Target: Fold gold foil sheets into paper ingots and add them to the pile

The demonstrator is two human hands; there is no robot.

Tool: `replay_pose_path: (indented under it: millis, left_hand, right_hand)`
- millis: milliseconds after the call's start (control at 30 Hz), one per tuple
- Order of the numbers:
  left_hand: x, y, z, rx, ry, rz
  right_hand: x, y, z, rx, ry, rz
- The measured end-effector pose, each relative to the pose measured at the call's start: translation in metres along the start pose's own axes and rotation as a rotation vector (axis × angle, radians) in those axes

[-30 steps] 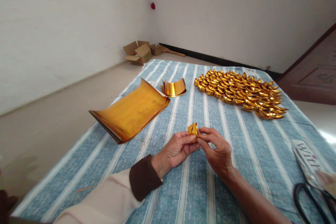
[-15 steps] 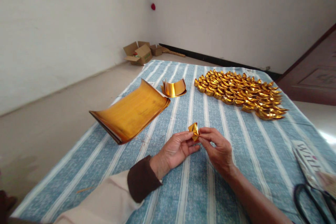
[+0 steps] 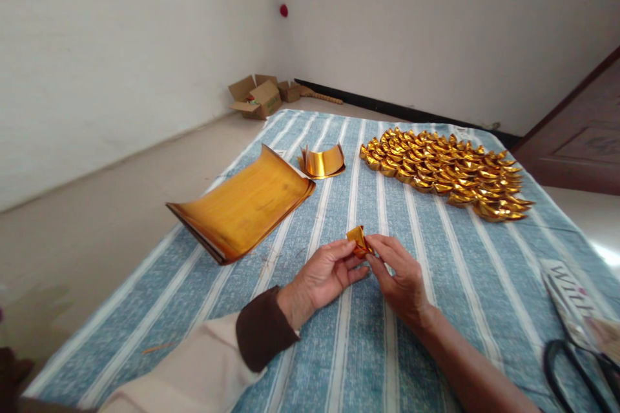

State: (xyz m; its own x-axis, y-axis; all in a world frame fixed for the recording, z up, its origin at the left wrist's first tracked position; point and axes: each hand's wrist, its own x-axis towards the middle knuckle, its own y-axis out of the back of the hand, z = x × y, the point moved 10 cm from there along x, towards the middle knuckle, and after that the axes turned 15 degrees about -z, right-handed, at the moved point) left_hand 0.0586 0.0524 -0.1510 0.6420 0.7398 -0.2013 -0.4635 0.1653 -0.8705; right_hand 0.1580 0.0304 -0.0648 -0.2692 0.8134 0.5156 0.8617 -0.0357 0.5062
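A small folded piece of gold foil paper (image 3: 357, 237) is held up between my two hands, over the middle of the striped cloth. My left hand (image 3: 327, 272) pinches its left side between thumb and fingers, palm turned partly up. My right hand (image 3: 401, 274) grips its right edge with thumb and fingertips, which cover part of the folds. Beyond my right hand lie rows of folded gold paper ingots (image 3: 440, 171). Left of my hands is a stack of large, curled gold paper sheets (image 3: 247, 200), with a smaller stack of curled gold strips (image 3: 323, 162) behind it.
A blue-and-white striped cloth (image 3: 310, 348) covers the table. Black-handled scissors (image 3: 566, 361) lie at the lower right beside a printed packet (image 3: 571, 293). An open cardboard box (image 3: 259, 98) stands on the floor by the wall.
My right fingers have shifted slightly on the gold foil paper, and its right side has turned or folded over. My left hand stays nearly still.
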Motion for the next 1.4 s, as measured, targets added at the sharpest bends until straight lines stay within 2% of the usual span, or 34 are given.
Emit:
replay_pose_path:
  millis: [367,667,933,1233,1400]
  left_hand:
    - [0.002,-0.002,-0.001,0.008,0.008,-0.035]
    - [0.003,-0.003,-0.002,0.017,0.008,-0.055]
    - [0.002,-0.003,-0.003,-0.026,0.006,-0.031]
    - [-0.001,0.0,-0.003,-0.099,0.017,0.059]
    - [0.0,-0.002,-0.001,-0.061,-0.013,0.026]
  right_hand:
    - [0.0,-0.003,-0.003,-0.002,0.038,-0.031]
    - [0.0,-0.004,0.0,0.02,0.017,-0.028]
    - [-0.001,-0.001,0.007,0.041,-0.025,-0.004]
    - [0.001,0.001,0.012,0.056,-0.042,-0.001]
    - [0.0,0.002,0.013,0.061,-0.042,0.003]
